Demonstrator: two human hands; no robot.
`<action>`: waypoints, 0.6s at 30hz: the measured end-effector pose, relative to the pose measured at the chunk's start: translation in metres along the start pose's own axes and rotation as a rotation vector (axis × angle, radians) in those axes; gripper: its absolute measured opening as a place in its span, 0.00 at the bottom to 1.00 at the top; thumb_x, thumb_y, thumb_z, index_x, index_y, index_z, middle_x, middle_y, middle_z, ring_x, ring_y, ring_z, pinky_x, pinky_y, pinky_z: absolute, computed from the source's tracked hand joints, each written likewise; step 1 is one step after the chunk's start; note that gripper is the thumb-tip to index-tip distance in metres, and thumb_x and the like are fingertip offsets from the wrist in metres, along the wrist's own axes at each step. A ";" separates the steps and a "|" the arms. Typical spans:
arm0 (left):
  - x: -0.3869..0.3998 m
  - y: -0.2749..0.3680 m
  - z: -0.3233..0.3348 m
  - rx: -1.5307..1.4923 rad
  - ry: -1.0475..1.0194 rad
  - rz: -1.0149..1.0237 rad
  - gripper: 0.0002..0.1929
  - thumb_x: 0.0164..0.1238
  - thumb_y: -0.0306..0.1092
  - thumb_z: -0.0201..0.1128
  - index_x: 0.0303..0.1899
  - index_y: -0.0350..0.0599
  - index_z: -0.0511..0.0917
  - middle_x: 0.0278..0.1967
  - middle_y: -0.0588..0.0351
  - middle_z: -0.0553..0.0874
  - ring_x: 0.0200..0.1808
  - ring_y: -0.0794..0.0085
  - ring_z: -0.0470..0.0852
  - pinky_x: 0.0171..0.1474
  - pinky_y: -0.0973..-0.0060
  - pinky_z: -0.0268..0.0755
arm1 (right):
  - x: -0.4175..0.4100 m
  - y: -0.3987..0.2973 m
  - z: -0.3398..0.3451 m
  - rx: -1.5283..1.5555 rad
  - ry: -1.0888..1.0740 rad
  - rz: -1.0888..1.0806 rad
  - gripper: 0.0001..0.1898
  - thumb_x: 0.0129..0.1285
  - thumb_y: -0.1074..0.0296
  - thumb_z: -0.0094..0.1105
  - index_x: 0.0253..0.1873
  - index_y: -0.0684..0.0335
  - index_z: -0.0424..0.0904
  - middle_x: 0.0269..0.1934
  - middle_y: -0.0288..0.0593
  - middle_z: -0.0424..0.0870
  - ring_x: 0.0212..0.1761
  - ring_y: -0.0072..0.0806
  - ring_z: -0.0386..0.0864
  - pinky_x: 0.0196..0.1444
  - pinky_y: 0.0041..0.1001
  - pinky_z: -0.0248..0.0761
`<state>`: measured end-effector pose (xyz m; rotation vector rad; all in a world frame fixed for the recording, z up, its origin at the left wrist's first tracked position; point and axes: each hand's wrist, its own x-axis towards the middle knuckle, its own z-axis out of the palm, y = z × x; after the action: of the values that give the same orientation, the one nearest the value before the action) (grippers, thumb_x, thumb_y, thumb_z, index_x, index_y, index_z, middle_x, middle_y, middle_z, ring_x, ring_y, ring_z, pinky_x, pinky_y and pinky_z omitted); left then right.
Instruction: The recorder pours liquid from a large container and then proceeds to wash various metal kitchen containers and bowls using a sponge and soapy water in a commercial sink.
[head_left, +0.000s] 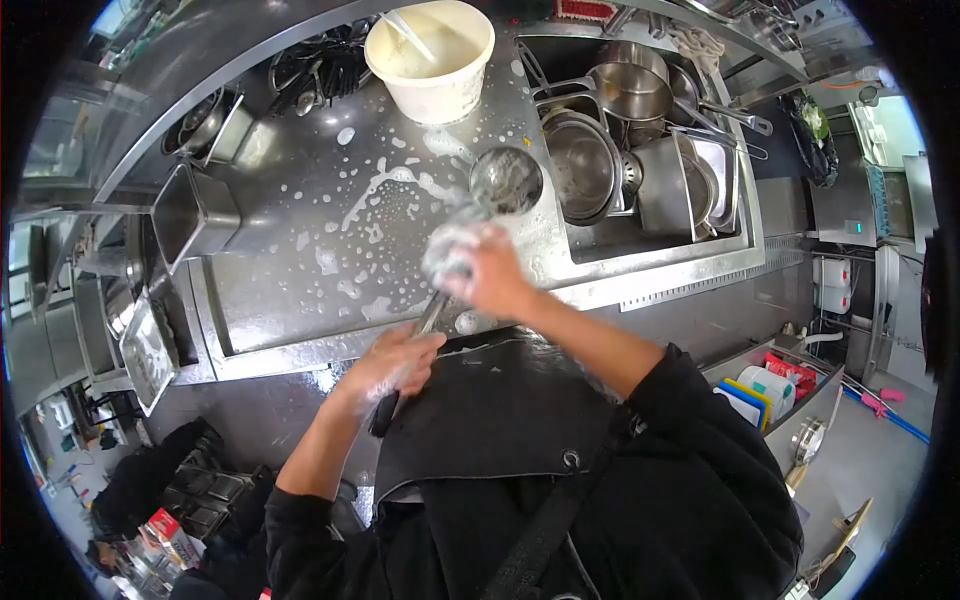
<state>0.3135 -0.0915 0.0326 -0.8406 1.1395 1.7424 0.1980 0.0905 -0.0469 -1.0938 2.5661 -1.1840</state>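
Observation:
A metal ladle (506, 180) with a round bowl and a dark handle end slants over the foam-spotted steel counter. Its handle is gripped by my left hand (397, 361), near the counter's front edge. In my right hand (484, 274) is a soapy scrubber (448, 251), blurred and covered in foam, pressed around the ladle's shaft below the bowl. White suds cling to both hands. Behind the ladle stands a cream plastic bucket (442, 101) holding cloudy liquid and a white handle.
On the right, a sink (600, 255) holds stacked steel pots and pans. Dark-handled utensils (326, 79) lie at the back left, with deep steel containers (196, 217) along the left side. A metal shelf edge crosses above. A person in black (146, 480) is at the lower left.

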 end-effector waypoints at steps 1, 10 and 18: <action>0.008 -0.007 -0.005 -0.132 -0.116 0.117 0.10 0.69 0.37 0.62 0.38 0.46 0.69 0.18 0.66 0.68 0.14 0.82 0.64 0.16 0.80 0.54 | -0.002 -0.027 -0.007 0.117 -0.065 -0.167 0.15 0.62 0.53 0.59 0.52 0.45 0.82 0.56 0.41 0.79 0.63 0.42 0.70 0.64 0.39 0.60; 0.033 -0.010 -0.013 0.278 -0.018 0.210 0.06 0.65 0.30 0.62 0.38 0.42 0.73 0.20 0.58 0.75 0.15 0.73 0.72 0.18 0.71 0.63 | -0.030 -0.037 0.017 0.000 0.059 -0.020 0.18 0.59 0.53 0.64 0.54 0.48 0.81 0.62 0.41 0.74 0.69 0.41 0.61 0.66 0.45 0.56; 0.040 -0.032 0.012 1.545 0.579 0.771 0.31 0.60 0.24 0.50 0.67 0.31 0.56 0.45 0.34 0.80 0.27 0.49 0.84 0.30 0.57 0.77 | 0.026 0.014 -0.012 1.051 0.509 1.052 0.16 0.58 0.64 0.67 0.47 0.65 0.77 0.44 0.40 0.75 0.44 0.33 0.75 0.45 0.36 0.72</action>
<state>0.3264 -0.0617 -0.0086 0.1756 2.7997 0.5273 0.1661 0.0867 -0.0440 0.7307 1.6667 -2.0452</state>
